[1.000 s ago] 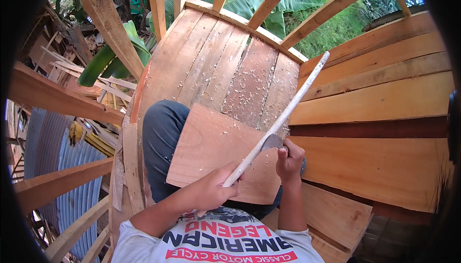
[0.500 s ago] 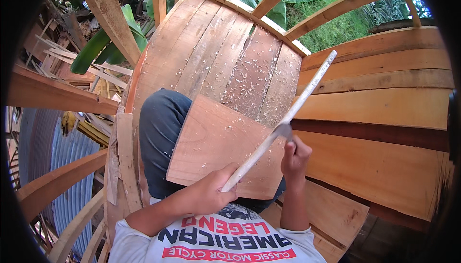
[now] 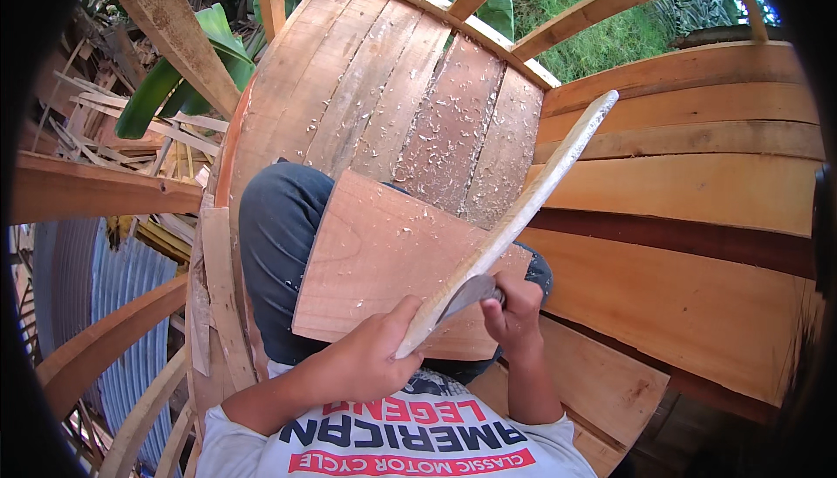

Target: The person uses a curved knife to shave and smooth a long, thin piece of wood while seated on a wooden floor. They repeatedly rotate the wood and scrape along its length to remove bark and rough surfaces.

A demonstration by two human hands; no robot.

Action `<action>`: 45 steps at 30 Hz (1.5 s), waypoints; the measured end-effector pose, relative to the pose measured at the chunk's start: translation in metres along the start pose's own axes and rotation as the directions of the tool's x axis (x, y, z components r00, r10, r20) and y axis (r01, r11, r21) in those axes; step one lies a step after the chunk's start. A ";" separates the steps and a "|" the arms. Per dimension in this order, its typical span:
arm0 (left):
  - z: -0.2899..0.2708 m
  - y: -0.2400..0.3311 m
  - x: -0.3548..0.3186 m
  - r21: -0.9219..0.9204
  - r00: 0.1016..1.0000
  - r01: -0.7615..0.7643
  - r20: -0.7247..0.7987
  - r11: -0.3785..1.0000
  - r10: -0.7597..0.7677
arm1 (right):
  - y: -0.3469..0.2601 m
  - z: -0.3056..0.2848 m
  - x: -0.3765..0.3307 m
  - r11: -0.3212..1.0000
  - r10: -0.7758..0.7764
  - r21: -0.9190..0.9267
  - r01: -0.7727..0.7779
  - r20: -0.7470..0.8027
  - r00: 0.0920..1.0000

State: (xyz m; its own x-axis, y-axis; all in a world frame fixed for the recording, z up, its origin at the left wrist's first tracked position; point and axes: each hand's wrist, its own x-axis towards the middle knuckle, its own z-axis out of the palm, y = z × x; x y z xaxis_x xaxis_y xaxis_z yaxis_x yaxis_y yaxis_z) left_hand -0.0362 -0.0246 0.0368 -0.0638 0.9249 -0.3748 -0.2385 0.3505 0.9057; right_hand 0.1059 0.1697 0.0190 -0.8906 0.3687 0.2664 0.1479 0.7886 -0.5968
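Note:
My left hand [image 3: 377,349] is closed around the lower end of a long pale wooden strip [image 3: 534,199], which slants up to the right over my lap. My right hand [image 3: 514,312] grips a knife [image 3: 469,295] by a handle mostly hidden in the fingers. Its broad grey blade lies against the right edge of the strip, a short way above my left hand. Beneath both is a flat reddish wooden board [image 3: 366,251] resting across my legs, with a few shavings on it.
Curled shavings lie over the plank floor [image 3: 375,103] ahead. Wide planks [image 3: 671,190] form the right side, and curved wooden ribs [image 3: 113,330] rise on the left. Beyond the ribs are corrugated sheets [image 3: 131,303] and scrap wood. A cross beam [image 3: 427,7] bounds the far end.
The knife and my right hand have slid down along the strip, toward my left hand. The strip has turned, so more of its broad face shows.

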 end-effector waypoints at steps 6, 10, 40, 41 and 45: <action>0.008 0.006 0.005 0.023 1.000 0.008 -0.009 1.000 -0.008 | 0.013 -0.003 -0.010 0.980 0.198 0.041 -0.194 -0.103 0.975; 0.005 0.020 -0.004 0.045 0.996 0.083 0.020 0.996 -0.084 | 0.033 -0.008 -0.002 0.956 0.290 0.091 -0.278 -0.189 0.938; 0.022 0.004 0.000 -0.065 0.985 0.145 0.099 0.987 -0.138 | 0.024 0.010 -0.005 0.995 -0.060 0.055 0.081 -0.305 0.951; 0.020 0.005 -0.002 -0.064 0.979 0.185 0.102 0.981 -0.178 | 0.024 0.010 0.003 0.995 0.021 0.098 0.010 -0.309 0.951; 0.027 0.002 0.000 -0.074 0.973 0.203 0.130 0.976 -0.192 | 0.083 -0.015 -0.005 0.845 0.523 0.325 -0.424 -0.343 0.780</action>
State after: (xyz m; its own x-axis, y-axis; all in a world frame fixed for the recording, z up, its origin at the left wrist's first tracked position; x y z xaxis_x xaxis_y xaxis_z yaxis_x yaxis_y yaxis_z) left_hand -0.0108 -0.0198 0.0435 0.1098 0.8514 -0.5129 -0.3176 0.5190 0.7935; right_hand 0.1296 0.2408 -0.0204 -0.4700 0.8690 0.1548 0.3630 0.3501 -0.8635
